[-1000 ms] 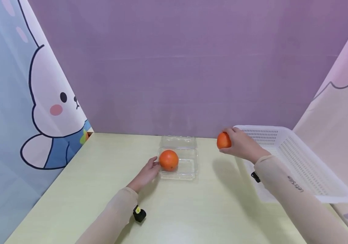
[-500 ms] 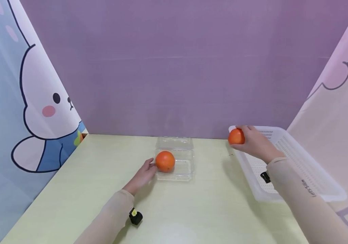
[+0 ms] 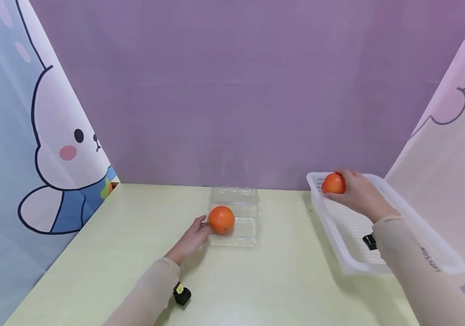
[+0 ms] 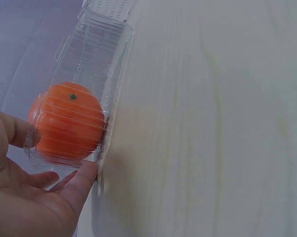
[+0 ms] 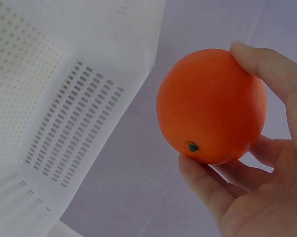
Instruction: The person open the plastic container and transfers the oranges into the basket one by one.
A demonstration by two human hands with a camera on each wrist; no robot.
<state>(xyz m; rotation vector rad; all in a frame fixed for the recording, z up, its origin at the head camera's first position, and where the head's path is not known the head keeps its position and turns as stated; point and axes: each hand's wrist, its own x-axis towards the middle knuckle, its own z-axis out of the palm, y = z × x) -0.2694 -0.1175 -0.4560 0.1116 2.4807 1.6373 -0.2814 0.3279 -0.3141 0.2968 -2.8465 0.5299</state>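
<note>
My right hand [image 3: 358, 194] grips an orange [image 3: 333, 183] over the far left part of a white perforated basket [image 3: 340, 240]. In the right wrist view, thumb and fingers hold that orange [image 5: 210, 106] beside the basket wall [image 5: 108, 49]. A clear plastic clamshell box [image 3: 246, 226] lies with its lid tipped back, a second orange [image 3: 221, 220] in its left part. My left hand [image 3: 193, 237] holds the box's left end. The left wrist view shows the thumb and index finger of this hand [image 4: 34, 202] at the box's end, around the orange [image 4: 69, 123] behind the plastic.
The pale wooden table [image 3: 277, 280] ends at a purple backdrop [image 3: 232, 99]. Patterned cloths hang on both sides, with a cartoon rabbit [image 3: 73, 136] at left. A small black device [image 3: 182, 294] sits at the left wrist, and another [image 3: 370, 242] at the right.
My right hand has carried its orange to the right, from the basket's left edge to over the basket. My left hand stays at the box. The head view has shifted slightly.
</note>
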